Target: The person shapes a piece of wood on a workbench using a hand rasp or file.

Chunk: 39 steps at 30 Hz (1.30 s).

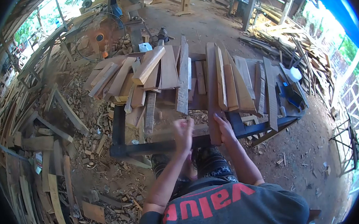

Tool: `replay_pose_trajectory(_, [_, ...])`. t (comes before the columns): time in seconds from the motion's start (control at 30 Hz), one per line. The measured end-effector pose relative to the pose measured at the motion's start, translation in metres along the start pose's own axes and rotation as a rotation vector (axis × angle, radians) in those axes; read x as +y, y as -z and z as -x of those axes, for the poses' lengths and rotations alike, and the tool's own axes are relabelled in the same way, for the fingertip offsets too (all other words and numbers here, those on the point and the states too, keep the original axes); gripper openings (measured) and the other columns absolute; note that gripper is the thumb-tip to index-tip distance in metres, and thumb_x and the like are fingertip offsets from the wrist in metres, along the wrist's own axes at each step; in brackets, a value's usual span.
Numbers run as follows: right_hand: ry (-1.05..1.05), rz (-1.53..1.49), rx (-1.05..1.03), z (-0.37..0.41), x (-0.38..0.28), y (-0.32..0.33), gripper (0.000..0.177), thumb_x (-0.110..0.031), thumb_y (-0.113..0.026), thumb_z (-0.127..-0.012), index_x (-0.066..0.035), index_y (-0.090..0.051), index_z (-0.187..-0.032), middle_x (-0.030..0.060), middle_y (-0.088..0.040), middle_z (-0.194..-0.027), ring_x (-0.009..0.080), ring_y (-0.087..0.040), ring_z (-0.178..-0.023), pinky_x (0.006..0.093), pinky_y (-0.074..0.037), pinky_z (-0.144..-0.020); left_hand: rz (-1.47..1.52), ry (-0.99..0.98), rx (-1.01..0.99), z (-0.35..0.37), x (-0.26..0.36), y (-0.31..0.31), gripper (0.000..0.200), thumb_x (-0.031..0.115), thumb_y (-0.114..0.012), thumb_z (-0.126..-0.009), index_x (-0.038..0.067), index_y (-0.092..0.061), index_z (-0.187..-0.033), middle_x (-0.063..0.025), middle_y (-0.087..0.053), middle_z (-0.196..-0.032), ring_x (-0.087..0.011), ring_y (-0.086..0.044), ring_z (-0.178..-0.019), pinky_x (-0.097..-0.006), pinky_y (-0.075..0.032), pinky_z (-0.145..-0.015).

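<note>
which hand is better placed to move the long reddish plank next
Right, probably. The right hand grips the near end of the long reddish-brown wooden plank. The left hand is blurred, off to the side and apart from that plank.

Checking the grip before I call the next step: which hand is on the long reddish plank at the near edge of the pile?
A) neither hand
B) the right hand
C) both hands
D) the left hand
B: the right hand is closed around the near end of the long reddish plank. The left hand is blurred and sits apart from it, above the dark metal frame.
</note>
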State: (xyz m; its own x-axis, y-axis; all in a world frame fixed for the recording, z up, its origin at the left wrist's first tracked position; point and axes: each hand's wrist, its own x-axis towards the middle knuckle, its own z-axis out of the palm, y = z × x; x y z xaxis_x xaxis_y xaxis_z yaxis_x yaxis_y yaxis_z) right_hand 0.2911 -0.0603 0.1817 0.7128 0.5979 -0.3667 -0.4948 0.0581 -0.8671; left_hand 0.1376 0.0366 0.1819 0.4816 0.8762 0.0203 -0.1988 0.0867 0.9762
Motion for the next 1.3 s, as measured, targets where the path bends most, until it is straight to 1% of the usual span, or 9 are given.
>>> replay_pose_trajectory(0.1, [0.047, 0.051, -0.021, -0.012, 0.013, 0.010, 0.047, -0.031, -0.067, -0.089, -0.004, -0.054, -0.125, 0.0080, -0.064, -0.106, 0.0186, -0.063, -0.090, 0.0323, -0.052, -0.077, -0.322, -0.299, 0.439, -0.041, -0.026, 0.016, 0.049, 0.038, -0.065, -0.090, 0.003, -0.043, -0.115, -0.0074, -0.055, -0.100, -0.0103, -0.058, -0.074, -0.0234, -0.049, -0.061])
replay_pose_trajectory(0.2, [0.252, 0.284, 0.044, -0.008, 0.017, 0.008, 0.049, -0.029, -0.066, -0.089, -0.004, -0.051, -0.128, 0.0105, -0.063, -0.110, 0.0214, -0.062, -0.095, 0.0345, -0.050, -0.083, -0.098, -0.062, 0.062, -0.071, -0.023, 0.016, 0.046, 0.032, -0.064, -0.091, 0.002, -0.042, -0.116, -0.0086, -0.057, -0.099, -0.0115, -0.060, -0.073, -0.0235, -0.050, -0.059])
replay_pose_trajectory(0.37, [0.857, 0.959, 0.280, 0.043, -0.016, 0.000, 0.044, -0.019, -0.067, -0.087, 0.002, -0.052, -0.122, 0.0207, -0.061, -0.108, 0.0303, -0.061, -0.101, 0.0365, -0.047, -0.088, -0.257, -0.127, 0.018, -0.075, -0.019, -0.021, 0.041, 0.023, -0.063, -0.093, 0.000, -0.039, -0.118, -0.0111, -0.062, -0.096, -0.0146, -0.066, -0.073, -0.0243, -0.053, -0.057])
replay_pose_trajectory(0.67, [-0.112, -0.391, -0.422, 0.036, -0.064, -0.016, 0.034, -0.021, -0.058, -0.095, -0.002, -0.049, -0.122, 0.0119, -0.062, -0.103, 0.0177, -0.063, -0.089, 0.0292, -0.052, -0.079, 0.269, 0.099, -0.155, 0.034, 0.034, -0.081, 0.035, 0.015, -0.053, -0.097, 0.001, -0.035, -0.123, -0.0128, -0.056, -0.109, -0.0177, -0.062, -0.092, -0.0302, -0.054, -0.077])
replay_pose_trajectory(0.83, [0.176, -0.109, -0.299, 0.035, -0.065, -0.011, 0.039, -0.013, -0.061, -0.091, -0.006, -0.042, -0.124, 0.0112, -0.061, -0.097, 0.0191, -0.064, -0.082, 0.0317, -0.055, -0.069, 0.215, 0.141, -0.380, 0.054, 0.044, -0.071, 0.043, 0.020, -0.056, -0.097, 0.003, -0.034, -0.130, -0.0105, -0.055, -0.111, -0.0148, -0.058, -0.099, -0.0276, -0.053, -0.079])
replay_pose_trajectory(0.97, [0.247, -0.149, -0.256, 0.045, -0.097, 0.018, 0.043, -0.010, -0.060, -0.090, -0.004, -0.040, -0.128, 0.0111, -0.061, -0.097, 0.0201, -0.065, -0.073, 0.0338, -0.057, -0.065, -0.531, -0.212, -0.647, 0.026, 0.061, -0.043, 0.046, 0.030, -0.064, -0.092, 0.002, -0.050, -0.125, -0.0102, -0.056, -0.110, -0.0167, -0.058, -0.100, -0.0302, -0.050, -0.084])
replay_pose_trajectory(1.0, [0.310, -0.072, -0.237, 0.041, -0.102, 0.029, 0.046, -0.010, -0.060, -0.089, -0.003, -0.040, -0.130, 0.0109, -0.062, -0.096, 0.0199, -0.066, -0.075, 0.0334, -0.057, -0.065, -0.656, -0.627, -0.440, 0.011, 0.065, -0.042, 0.048, 0.030, -0.073, -0.084, 0.003, -0.055, -0.121, -0.0136, -0.056, -0.111, -0.0249, -0.056, -0.104, -0.0370, -0.046, -0.091])
replay_pose_trajectory(1.1, [0.268, 0.109, -0.120, 0.036, -0.133, 0.058, 0.046, -0.012, -0.062, -0.089, 0.000, -0.042, -0.129, 0.0104, -0.062, -0.091, 0.0188, -0.066, -0.073, 0.0321, -0.056, -0.063, -1.054, -0.881, -0.017, -0.041, 0.094, -0.021, 0.064, 0.026, -0.080, -0.071, 0.007, -0.052, -0.126, -0.0140, -0.049, -0.121, -0.0319, -0.046, -0.115, -0.0441, -0.037, -0.097])
replay_pose_trajectory(1.3, [0.346, 0.463, -0.138, 0.013, -0.172, 0.114, 0.054, -0.019, -0.070, -0.085, 0.003, -0.045, -0.128, 0.0135, -0.064, -0.098, 0.0166, -0.065, -0.075, 0.0294, -0.053, -0.065, -1.628, -0.781, 0.096, -0.126, 0.119, 0.012, 0.077, 0.025, -0.082, -0.066, 0.016, -0.047, -0.134, -0.0095, -0.047, -0.125, -0.0296, -0.043, -0.119, -0.0483, -0.031, -0.099])
